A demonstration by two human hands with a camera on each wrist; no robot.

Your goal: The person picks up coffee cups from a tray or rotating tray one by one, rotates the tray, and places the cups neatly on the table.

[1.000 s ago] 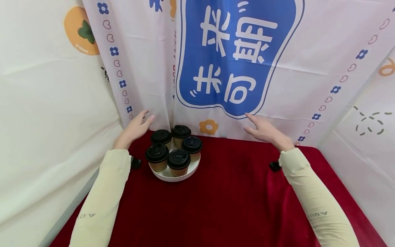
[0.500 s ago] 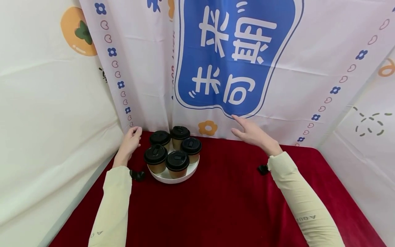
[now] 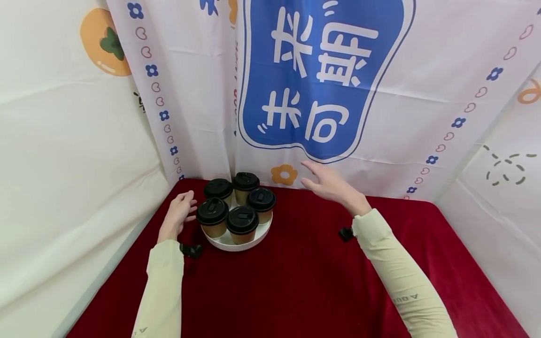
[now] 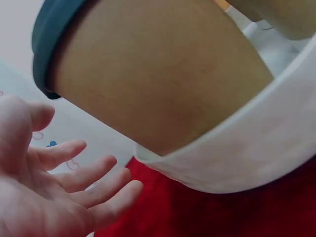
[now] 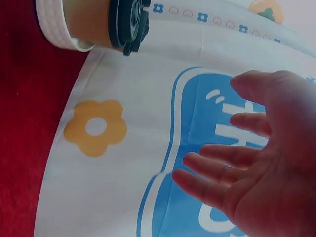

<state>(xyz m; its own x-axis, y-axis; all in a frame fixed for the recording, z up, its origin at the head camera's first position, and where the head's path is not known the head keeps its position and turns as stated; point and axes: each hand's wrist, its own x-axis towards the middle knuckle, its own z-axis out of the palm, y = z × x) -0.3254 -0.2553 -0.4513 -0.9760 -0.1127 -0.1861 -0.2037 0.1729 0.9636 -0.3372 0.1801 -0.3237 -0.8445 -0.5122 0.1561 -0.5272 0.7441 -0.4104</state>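
Note:
Several brown paper cups with black lids, such as the front coffee cup [image 3: 243,225], stand upright on a round white tray [image 3: 236,247] at the back left of the table. My left hand [image 3: 181,211] is just left of the tray, fingers spread loosely and holding nothing. In the left wrist view a cup [image 4: 163,74] and the tray's rim [image 4: 222,163] loom close beyond my fingertips. My right hand [image 3: 331,184] hovers to the right of the tray, its fingers extended. The right wrist view has its palm bare, with a cup [image 5: 89,22] farther off.
A dark red cloth [image 3: 287,286] covers the table. Behind it hangs a white curtain [image 3: 203,108] with a blue printed panel [image 3: 313,75]. White fabric walls close in the left wall [image 3: 63,164] and right wall [image 3: 503,188] sides. Small black cameras sit at both wrists.
My left hand has come down and toward me, from behind the cups to the tray's left side. My right hand has moved left, toward the tray. The cups and tray stay put on the table.

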